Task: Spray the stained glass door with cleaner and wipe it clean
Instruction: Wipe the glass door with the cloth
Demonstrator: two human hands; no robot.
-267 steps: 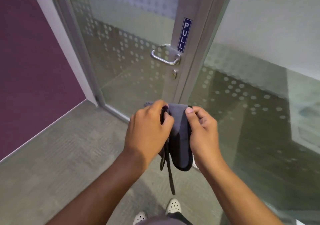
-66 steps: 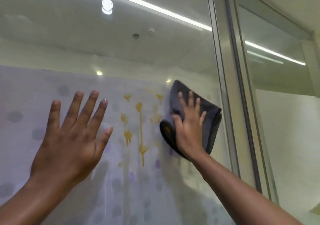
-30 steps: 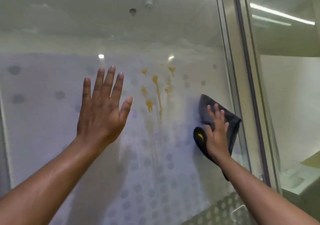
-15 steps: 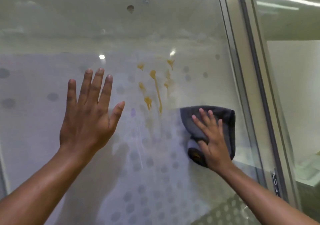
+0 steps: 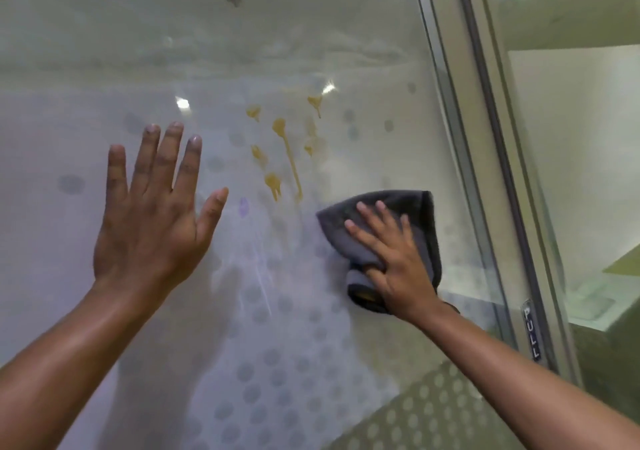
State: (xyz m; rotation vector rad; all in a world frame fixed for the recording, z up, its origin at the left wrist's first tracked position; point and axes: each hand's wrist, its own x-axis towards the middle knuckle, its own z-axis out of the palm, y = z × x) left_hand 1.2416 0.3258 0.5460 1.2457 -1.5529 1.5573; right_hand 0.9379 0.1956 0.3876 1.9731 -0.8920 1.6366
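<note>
Head view showed the door (image 5: 311,363) filling the frame, its glass streaked and still stained, so the wiping step was in hand and looked unfinished. The frame (image 5: 485,172) ran down the door's right edge. The left hand (image 5: 149,228) lay spread flat on the glass, holding nothing. The right hand (image 5: 394,259) pressed the cloth (image 5: 408,207) flat near the right edge, thumb tucked round its fold. The stain (image 5: 287,158) — yellow drips — sat just above and left of the cloth, so the next stroke should go up-left across it.
</note>
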